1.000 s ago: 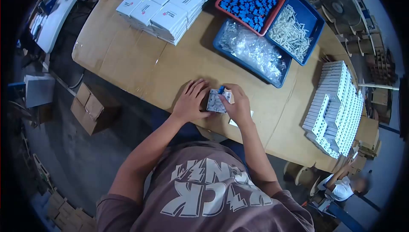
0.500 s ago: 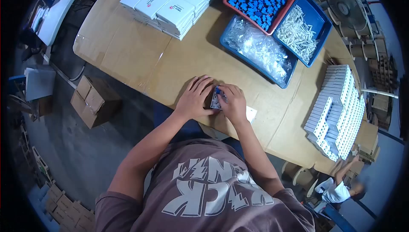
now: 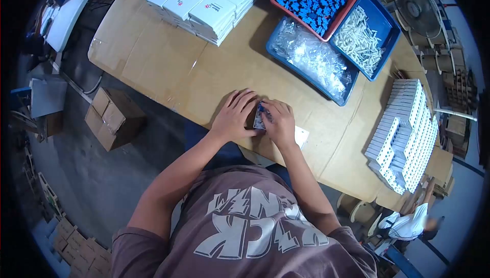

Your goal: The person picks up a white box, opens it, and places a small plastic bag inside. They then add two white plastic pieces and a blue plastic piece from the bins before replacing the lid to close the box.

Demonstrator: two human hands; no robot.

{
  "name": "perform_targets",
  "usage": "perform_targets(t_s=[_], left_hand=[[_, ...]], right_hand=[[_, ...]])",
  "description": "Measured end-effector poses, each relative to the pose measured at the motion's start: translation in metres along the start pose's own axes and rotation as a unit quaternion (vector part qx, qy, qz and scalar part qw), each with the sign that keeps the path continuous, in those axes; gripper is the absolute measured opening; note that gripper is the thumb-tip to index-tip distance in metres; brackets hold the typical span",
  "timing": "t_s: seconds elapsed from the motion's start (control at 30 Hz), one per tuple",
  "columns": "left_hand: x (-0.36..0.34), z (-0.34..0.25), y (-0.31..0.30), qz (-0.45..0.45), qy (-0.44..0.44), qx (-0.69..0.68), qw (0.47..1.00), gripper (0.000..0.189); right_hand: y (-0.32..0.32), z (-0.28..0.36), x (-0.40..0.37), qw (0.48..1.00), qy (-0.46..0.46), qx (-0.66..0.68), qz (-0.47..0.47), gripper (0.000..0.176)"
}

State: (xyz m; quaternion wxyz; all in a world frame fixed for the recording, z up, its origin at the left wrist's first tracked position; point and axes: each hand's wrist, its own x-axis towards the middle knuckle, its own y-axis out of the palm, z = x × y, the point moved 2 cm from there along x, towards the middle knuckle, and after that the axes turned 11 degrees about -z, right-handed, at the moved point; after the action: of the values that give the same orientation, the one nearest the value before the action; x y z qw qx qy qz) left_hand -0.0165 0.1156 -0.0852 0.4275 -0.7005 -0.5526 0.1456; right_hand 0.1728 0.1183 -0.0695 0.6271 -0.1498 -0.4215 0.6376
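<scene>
A small shallow white box (image 3: pixel 258 121) with dark-speckled contents sits on the table near its front edge, between my two hands. My left hand (image 3: pixel 234 117) lies along its left side, fingers stretched forward, and the thumb hooks its near edge to hold it. From the right, my right hand (image 3: pixel 279 122) bends over the box, fingertips pressed on a small blue piece (image 3: pixel 261 107) at its far end. My fingers hide much of the box. A flat white box or card (image 3: pixel 301 137) lies beside my right wrist, partly covered.
Stacked white printed boxes (image 3: pixel 212 10) stand at the far left. Toward the back right are a red tray (image 3: pixel 352 3) of blue parts, a blue tray (image 3: pixel 393 40) of white plugs and another blue tray (image 3: pixel 306 85) of clear bags. Rows of white units (image 3: pixel 403 135) and a person (image 3: pixel 411 222) are right.
My hands stay almost in place around the small box, with slight finger movement of the right hand. The person at the lower right has shifted their arm and body.
</scene>
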Motion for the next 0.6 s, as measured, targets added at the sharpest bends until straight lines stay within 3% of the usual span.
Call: perform_targets(t_s=[0.6], left_hand=[[0.001,0.001,-0.001,0.003,-0.009,-0.014,1.000,0.089]], right_hand=[[0.003,0.017,-0.024,0.982,-0.060,-0.167,0.066,0.045]])
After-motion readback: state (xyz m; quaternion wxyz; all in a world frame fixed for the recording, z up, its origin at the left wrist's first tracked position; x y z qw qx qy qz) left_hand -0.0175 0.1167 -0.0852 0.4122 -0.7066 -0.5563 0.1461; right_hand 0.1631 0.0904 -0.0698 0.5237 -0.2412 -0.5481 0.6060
